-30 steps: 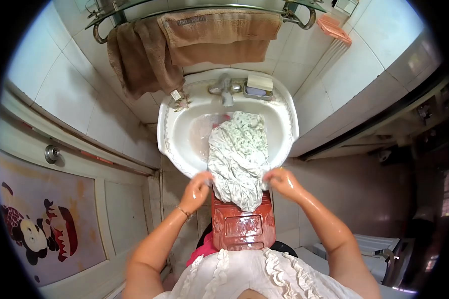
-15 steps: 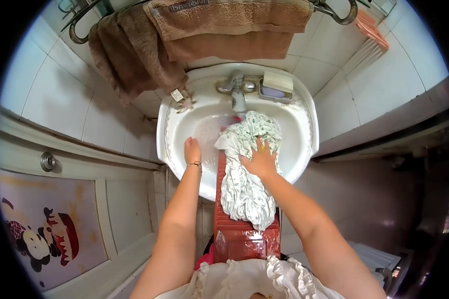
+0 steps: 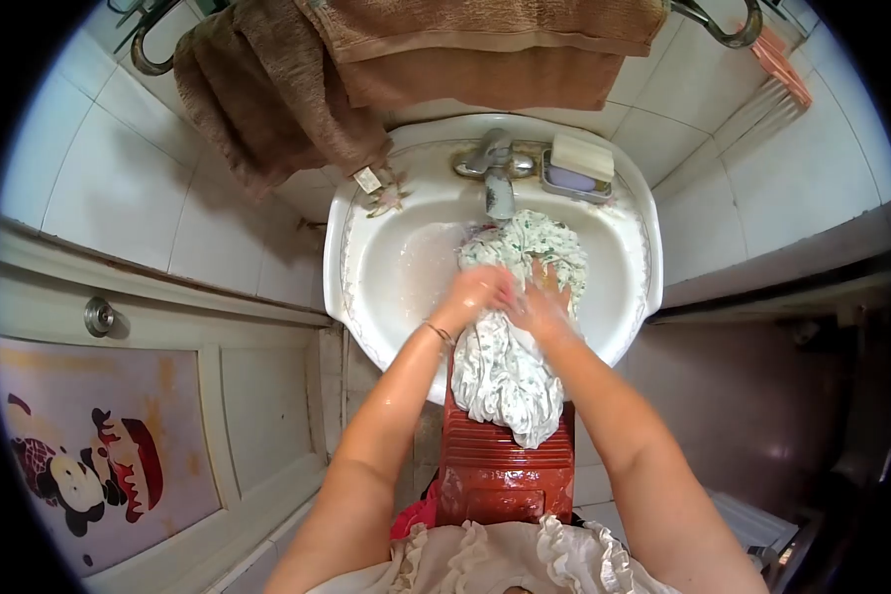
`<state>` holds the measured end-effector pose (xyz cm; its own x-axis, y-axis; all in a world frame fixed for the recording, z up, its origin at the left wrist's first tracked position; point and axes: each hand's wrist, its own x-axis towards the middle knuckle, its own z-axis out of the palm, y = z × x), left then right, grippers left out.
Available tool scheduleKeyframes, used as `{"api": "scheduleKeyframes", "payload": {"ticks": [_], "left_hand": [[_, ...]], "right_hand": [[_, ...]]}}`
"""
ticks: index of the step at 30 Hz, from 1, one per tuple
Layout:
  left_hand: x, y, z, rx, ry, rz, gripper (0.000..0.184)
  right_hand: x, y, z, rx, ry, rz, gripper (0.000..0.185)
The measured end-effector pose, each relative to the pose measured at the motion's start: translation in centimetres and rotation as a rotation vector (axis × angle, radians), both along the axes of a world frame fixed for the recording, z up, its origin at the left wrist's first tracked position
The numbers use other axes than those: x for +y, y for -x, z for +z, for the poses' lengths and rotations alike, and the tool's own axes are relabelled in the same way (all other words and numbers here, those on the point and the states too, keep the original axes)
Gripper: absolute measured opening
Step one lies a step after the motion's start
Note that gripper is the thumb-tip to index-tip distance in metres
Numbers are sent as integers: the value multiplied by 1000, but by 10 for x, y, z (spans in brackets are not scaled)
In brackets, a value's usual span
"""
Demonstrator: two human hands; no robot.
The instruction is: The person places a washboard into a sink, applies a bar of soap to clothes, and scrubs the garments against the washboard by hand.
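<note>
A wet white garment with a small green print (image 3: 508, 381) lies bunched over a red ribbed washboard (image 3: 510, 450), its far end down in the basin. My right hand (image 3: 544, 305) rests on the garment's middle, fingers apart and pointing toward the faucet. Close beside it, over the garment, is my left hand (image 3: 477, 293), wet and blurred by motion. Its fingertips are smeared, so whether it grips any cloth is not visible. The washboard leans from the white sink (image 3: 342, 247) toward my body. Cloudy, sudsy water (image 3: 428, 262) stands at the basin's left.
A metal faucet (image 3: 498, 163) rises at the sink's back, beside a soap dish (image 3: 576, 191) holding soap bars. Brown towels (image 3: 465, 69) hang above. A door with a round knob (image 3: 99, 317) is at left, and a pink rack (image 3: 782, 64) is on the right wall.
My left hand has moved right, from over the basin's left side to the garment beside my right hand. My right hand stays on the garment. The view has shifted slightly.
</note>
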<state>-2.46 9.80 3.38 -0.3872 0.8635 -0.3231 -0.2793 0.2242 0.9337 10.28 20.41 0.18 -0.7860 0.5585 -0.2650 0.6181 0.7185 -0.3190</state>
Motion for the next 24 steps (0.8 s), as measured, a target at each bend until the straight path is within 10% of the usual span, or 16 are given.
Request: {"api": "scheduleKeyframes", "payload": {"ticks": [4, 6, 10, 12, 14, 16, 18, 20, 24], "left_hand": [[-16, 67, -128, 290, 50, 706, 28], [-17, 65, -129, -247, -30, 1099, 30], [4, 56, -108, -802, -494, 677, 33], [7, 43, -28, -592, -85, -100, 33], [15, 32, -4, -342, 67, -173, 39], [18, 28, -32, 252, 87, 183, 44], [24, 41, -80, 647, 146, 225, 53], [41, 35, -77, 389, 341, 273, 67], [72, 26, -47, 824, 411, -79, 62]], "right_hand": [[-1, 7, 2, -77, 7, -134, 74], [-1, 8, 3, -105, 13, -131, 74], [1, 7, 7, -123, 5, -120, 74], [1, 3, 7, -38, 34, -110, 77], [8, -6, -10, 64, 6, -91, 75], [17, -8, -22, 712, 165, -549, 67], [16, -6, -33, 617, 15, -647, 54], [1, 2, -8, 75, -135, -185, 45], [-19, -7, 14, 215, -83, 304, 36]]}}
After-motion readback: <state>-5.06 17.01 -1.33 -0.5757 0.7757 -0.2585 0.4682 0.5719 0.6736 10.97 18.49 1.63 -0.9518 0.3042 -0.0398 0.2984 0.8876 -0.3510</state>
